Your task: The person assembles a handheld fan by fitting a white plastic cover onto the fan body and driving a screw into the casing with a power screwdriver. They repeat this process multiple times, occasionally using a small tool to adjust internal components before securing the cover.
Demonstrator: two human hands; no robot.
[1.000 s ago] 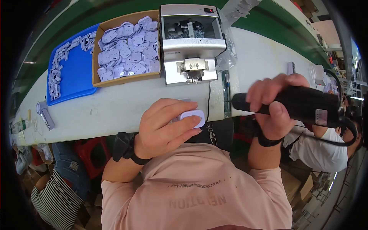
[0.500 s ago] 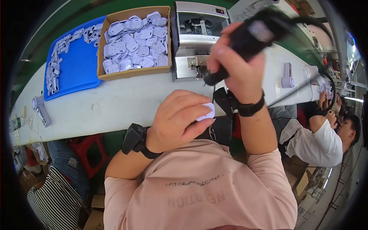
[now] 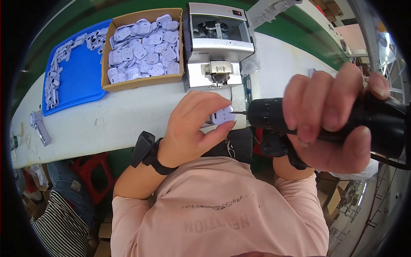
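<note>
My left hand (image 3: 195,128) is closed around a small white plastic housing (image 3: 223,115) with holes in its face, pinched between thumb and fingers near the table's front edge. My right hand (image 3: 332,118) grips a black electric screwdriver (image 3: 267,113), held nearly level. Its thin bit points left and its tip meets, or almost meets, the housing's face; actual contact I cannot tell. Beyond my left hand stands a silver screw feeder machine (image 3: 220,47) with a small metal outlet at its front.
A cardboard box (image 3: 143,83) full of similar white housings stands left of the machine. Beside it lies a blue tray (image 3: 79,85) with small white parts along its edges. A white handheld device (image 3: 39,127) rests at the table's left. The screwdriver's cable trails off right.
My right hand has brought the screwdriver from the machine's front down and to the right, turning it level toward the housing. My left hand has tilted the housing so its holed face shows.
</note>
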